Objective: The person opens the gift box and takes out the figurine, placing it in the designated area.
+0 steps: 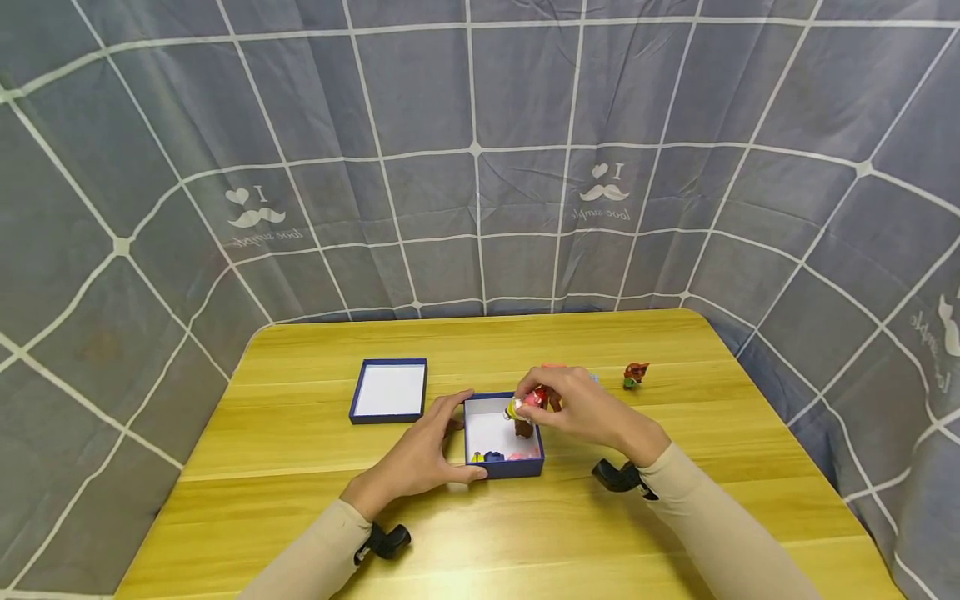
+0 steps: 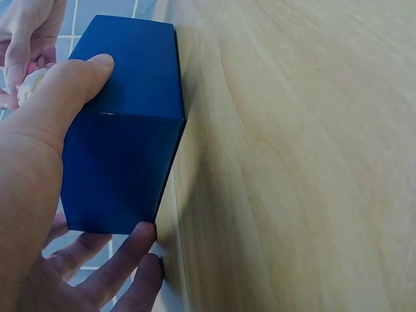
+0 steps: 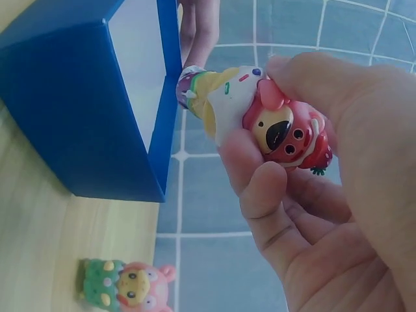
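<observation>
My left hand grips the left side of a blue open-topped box. Its thumb lies along the near wall and its fingers spread toward the far corner, as the left wrist view also shows. Above the box, my right hand pinches a small toy bear figurine between thumb and fingers. The figurine has a pink head, a strawberry-like red cap and a yellow-and-white body with sprinkles. It is tilted on its side. In the box show a brown figurine, a blue piece and a pink one, partly hidden by the wall.
A matching blue-rimmed lid lies left of the box, white inside up. An orange-brown figurine stands to the right. A green figurine with a pink head shows in the right wrist view. Black camera mounts sit at both wrists.
</observation>
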`<state>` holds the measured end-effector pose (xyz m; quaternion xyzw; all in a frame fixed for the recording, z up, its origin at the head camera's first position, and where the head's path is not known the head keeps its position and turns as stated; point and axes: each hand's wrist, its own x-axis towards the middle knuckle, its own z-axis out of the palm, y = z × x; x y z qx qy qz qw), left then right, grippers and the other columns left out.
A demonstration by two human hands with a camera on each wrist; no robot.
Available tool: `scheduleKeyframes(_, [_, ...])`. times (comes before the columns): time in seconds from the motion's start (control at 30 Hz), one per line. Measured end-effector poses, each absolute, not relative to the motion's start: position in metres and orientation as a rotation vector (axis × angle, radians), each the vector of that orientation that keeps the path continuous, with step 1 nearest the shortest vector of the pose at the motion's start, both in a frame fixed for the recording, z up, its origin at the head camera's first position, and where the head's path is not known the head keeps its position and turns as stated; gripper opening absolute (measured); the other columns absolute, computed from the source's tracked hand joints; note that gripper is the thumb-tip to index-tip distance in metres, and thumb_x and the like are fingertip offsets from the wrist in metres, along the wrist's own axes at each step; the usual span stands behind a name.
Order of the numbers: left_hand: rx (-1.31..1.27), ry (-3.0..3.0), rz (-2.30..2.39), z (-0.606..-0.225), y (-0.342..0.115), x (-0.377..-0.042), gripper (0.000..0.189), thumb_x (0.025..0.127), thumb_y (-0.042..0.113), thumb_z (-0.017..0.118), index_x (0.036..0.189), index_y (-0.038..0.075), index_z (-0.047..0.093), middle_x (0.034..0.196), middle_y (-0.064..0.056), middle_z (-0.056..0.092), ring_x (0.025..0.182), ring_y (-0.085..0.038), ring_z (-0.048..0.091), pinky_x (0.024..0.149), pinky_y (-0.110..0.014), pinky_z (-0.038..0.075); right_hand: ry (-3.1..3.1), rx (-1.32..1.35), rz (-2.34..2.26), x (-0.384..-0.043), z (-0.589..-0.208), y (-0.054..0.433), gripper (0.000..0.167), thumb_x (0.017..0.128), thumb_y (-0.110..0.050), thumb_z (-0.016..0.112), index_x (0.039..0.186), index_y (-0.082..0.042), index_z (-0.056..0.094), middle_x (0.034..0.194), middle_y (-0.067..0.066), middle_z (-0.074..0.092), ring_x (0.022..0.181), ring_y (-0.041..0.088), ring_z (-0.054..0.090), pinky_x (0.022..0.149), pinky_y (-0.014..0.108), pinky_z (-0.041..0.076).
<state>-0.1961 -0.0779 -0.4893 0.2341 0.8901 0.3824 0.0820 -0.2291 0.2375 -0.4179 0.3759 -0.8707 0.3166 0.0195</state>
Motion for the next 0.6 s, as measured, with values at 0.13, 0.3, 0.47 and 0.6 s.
scheduleKeyframes(0.13, [0.700,2.662,1.138,-0.490,-0.078,-0.196,0.126,0.087,0.058,0.102,0.184,0.021,0.032,0.176,-0.011,0.051,0.147,-0.029,0.068,0.125,-0.057,0.057,-2.738,1.130,0.999,-0.226,-0.415,0.240,0.013,0.108,-0.022,0.087,0.118,-0.018,0.080,0.109,-0.004,0.082,0.082,0.000,0.061,0.071,0.021,0.057])
scheduleKeyframes(0.3, [0.704,2.661,1.140,-0.490,-0.078,-0.196,0.125,0.087,0.058,0.102,0.185,0.021,0.032,0.176,-0.011,0.051,0.147,-0.029,0.068,0.125,-0.058,0.058,-2.748,1.104,1.021,-0.225,-0.414,0.243,0.014,0.107,-0.021,0.089,0.117,-0.017,0.081,0.106,-0.005,0.082,0.085,-0.001,0.067,0.075,0.022,0.062])
scheduleKeyframes(0.47, [0.696,2.658,1.131,-0.489,-0.078,-0.196,0.126,0.087,0.059,0.102,0.185,0.021,0.032,0.176,-0.010,0.050,0.148,-0.029,0.068,0.125,-0.057,0.058,-2.735,1.107,1.041,-0.226,-0.414,0.247,0.017,0.103,-0.020,0.092,0.116,-0.015,0.083,0.104,-0.006,0.083,0.087,-0.003,0.071,0.077,0.024,0.065])
scheduleKeyframes(0.6, [0.700,2.654,1.144,-0.489,-0.078,-0.196,0.126,0.087,0.058,0.102,0.185,0.020,0.032,0.177,-0.012,0.050,0.148,-0.030,0.068,0.125,-0.058,0.058,-2.713,1.112,1.040,-0.227,-0.414,0.250,0.020,0.100,-0.016,0.094,0.117,-0.013,0.083,0.106,-0.005,0.085,0.088,-0.002,0.075,0.081,0.025,0.068])
